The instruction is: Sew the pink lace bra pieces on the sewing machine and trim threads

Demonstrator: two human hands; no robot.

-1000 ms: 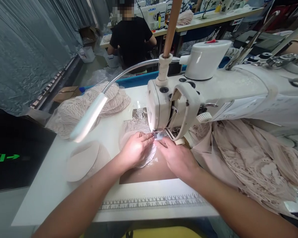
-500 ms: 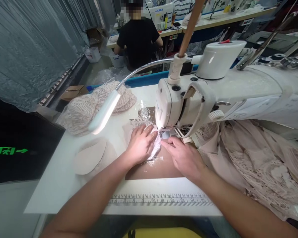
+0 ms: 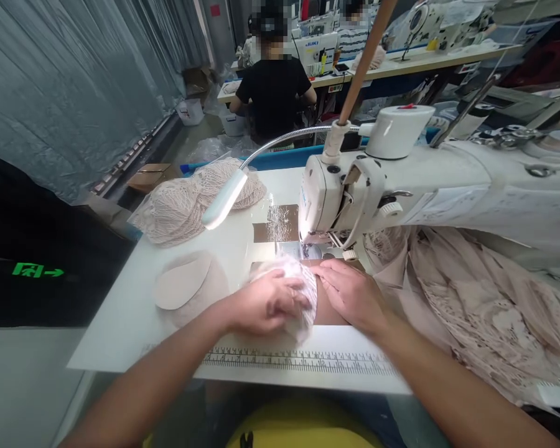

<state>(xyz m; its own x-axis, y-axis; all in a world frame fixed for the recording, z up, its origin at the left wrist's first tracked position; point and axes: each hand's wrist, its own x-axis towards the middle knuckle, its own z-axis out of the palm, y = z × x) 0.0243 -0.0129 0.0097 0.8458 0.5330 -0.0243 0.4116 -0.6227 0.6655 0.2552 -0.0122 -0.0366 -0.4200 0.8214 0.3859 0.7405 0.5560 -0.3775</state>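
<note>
Pale rounded lace (image 3: 310, 284) | left fingers (image 3: 290, 302) curled over | right fingers (image 3: 330, 274) at edge | grips unclear

Pale lace piece (image 3: 311, 285), curved edge, partly blurred, near sewing machine (image 3: 441, 171)

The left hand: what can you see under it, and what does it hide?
Under the left hand is a pale cloth, partly blurred, over a brown sheet. Whatever the palm covers cannot be seen.

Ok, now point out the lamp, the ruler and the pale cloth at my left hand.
Lamp (image 3: 226, 198), head view, on its white casing.
Ruler (image 3: 303, 362), head view, on its marked face.
Pale cloth (image 3: 311, 289), head view, on its right edge.
</note>
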